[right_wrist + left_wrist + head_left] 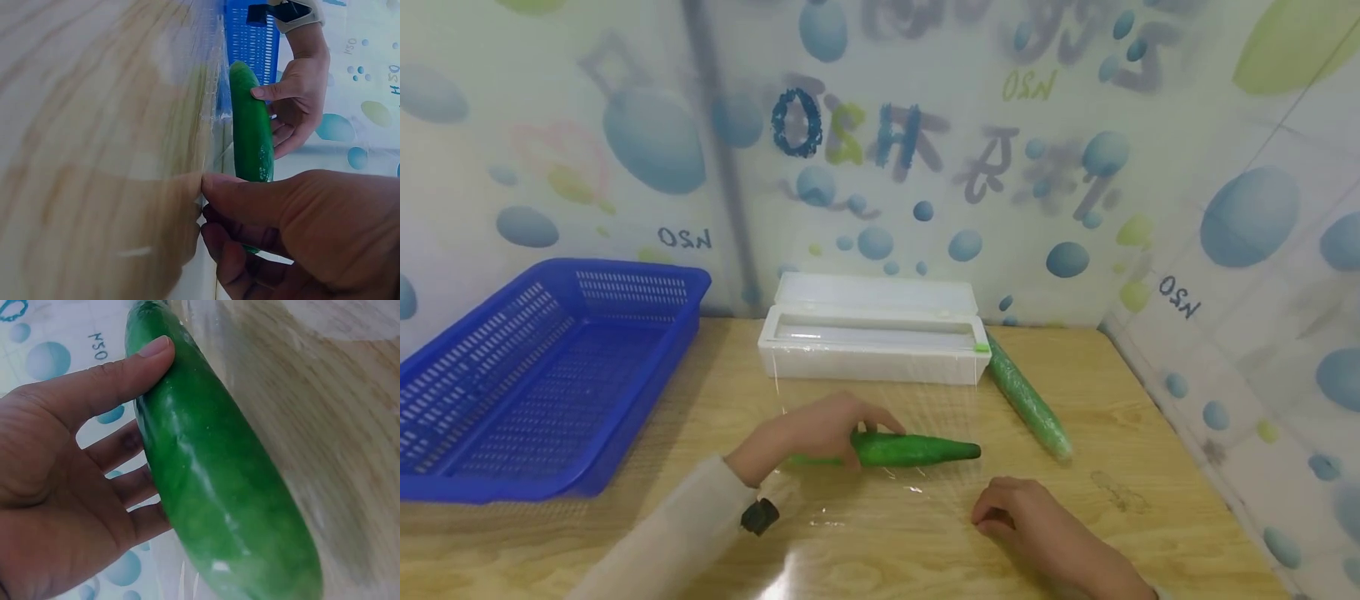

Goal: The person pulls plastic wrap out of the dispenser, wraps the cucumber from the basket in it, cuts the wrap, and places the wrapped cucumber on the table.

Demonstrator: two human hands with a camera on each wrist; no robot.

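Observation:
My left hand [823, 429] holds a bare green cucumber [917, 451] from above, low over the table; in the left wrist view the thumb lies across the cucumber [212, 469]. A sheet of clear cling film [913, 490] runs from the white film dispenser [872, 363] towards me, beneath the cucumber. At the near right corner of the film my right hand [1037, 525] pinches its edge, thumb and fingertips together close to the tabletop. The right wrist view shows the fingertips [209, 184] right at the table surface, the cucumber beyond them.
A film-covered cucumber [1026, 400] lies slantwise at the dispenser's right end. To the left stands a blue plastic basket [655, 408]. The dispenser's lid [876, 293] is raised against the patterned wall behind the wooden table [1120, 400]. Another wall borders the right side.

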